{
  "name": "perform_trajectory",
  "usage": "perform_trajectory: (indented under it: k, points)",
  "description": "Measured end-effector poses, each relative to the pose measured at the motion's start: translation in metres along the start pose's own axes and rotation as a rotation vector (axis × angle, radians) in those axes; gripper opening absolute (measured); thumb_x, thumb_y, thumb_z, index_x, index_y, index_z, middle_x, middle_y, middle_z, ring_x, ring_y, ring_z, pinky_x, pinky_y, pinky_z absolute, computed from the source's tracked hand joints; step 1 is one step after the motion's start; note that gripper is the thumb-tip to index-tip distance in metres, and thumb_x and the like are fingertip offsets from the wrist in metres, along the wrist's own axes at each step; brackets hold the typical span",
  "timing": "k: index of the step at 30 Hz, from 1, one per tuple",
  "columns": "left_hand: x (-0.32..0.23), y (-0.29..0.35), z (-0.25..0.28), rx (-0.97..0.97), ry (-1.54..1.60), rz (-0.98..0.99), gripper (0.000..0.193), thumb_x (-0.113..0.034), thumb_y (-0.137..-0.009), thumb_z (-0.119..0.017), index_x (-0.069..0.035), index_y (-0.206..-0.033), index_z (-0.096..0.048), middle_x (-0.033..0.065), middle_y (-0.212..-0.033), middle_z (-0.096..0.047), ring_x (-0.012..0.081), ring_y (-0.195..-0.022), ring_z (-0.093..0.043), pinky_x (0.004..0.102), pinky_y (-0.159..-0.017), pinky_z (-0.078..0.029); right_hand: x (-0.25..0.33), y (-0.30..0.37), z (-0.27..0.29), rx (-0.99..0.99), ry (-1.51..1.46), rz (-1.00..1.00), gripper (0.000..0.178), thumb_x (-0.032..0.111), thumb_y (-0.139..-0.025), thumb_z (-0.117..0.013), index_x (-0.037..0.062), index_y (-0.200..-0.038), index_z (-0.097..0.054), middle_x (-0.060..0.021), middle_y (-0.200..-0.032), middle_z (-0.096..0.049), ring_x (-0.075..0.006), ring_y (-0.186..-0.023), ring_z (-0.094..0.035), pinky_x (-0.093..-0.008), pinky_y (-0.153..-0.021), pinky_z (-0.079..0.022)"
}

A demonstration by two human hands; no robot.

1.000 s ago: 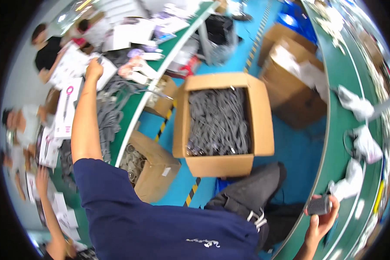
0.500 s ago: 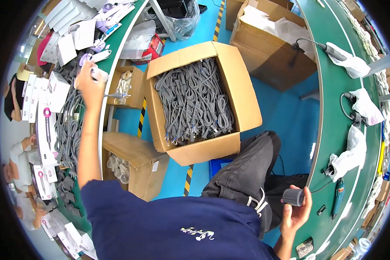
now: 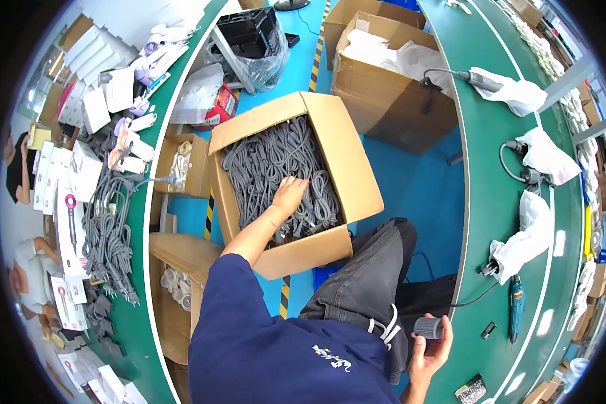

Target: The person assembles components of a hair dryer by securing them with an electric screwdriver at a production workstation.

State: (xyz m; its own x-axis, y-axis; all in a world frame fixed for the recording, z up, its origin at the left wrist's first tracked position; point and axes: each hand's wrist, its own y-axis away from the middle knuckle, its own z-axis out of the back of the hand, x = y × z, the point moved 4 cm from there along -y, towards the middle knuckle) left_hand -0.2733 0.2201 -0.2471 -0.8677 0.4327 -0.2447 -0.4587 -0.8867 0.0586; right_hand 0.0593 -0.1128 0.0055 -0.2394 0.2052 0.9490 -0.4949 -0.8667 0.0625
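My left hand (image 3: 289, 195) reaches down into an open cardboard box (image 3: 357, 176) on the blue floor and rests on the pile of coiled grey power cords (image 3: 269, 165) inside it; whether the fingers grip a cord I cannot tell. My right hand (image 3: 429, 347) is low at my right side, by my dark trouser leg, shut on a small dark ribbed cylindrical part (image 3: 427, 328).
A green workbench (image 3: 138, 269) on the left carries more grey cords (image 3: 108, 229), white boxes and small appliances. A curved green bench (image 3: 485, 148) on the right holds white bags, cabled tools and a blue screwdriver (image 3: 516, 306). More cardboard boxes stand around. Other people sit far left.
My left hand came off the left bench and dropped into the box of cords. The view tilted, and my right hand with the ribbed part shifted lower.
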Motion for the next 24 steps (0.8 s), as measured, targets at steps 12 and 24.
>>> perform_trajectory:
  k: [12,24]
  points:
    - [0.014,0.016,0.025,0.135,-0.23,-0.121,0.045,-0.032,-0.08,-0.062,-0.008,-0.117,-0.054,0.0153,-0.12,-0.051,0.0325,-0.118,-0.047,0.0474,-0.104,-0.031,-0.01,0.008,0.006,-0.056,-0.1,-0.063,0.06,0.007,-0.082,-0.068,-0.0026,-0.134,-0.04,-0.0225,-0.116,-0.06,-0.024,-0.102,-0.061,-0.034,-0.087,-0.05]
    - [0.052,0.017,0.263,-1.164,0.357,0.224,0.026,-0.026,-0.1,-0.047,-0.002,-0.093,-0.056,-0.0002,-0.062,-0.046,0.011,-0.053,-0.044,0.0281,-0.05,-0.038,-0.002,-0.005,0.006,0.007,-0.103,0.111,0.059,0.003,-0.08,-0.067,-0.0053,-0.132,-0.041,-0.0237,-0.112,-0.061,-0.0252,-0.098,-0.063,-0.0346,-0.088,-0.049]
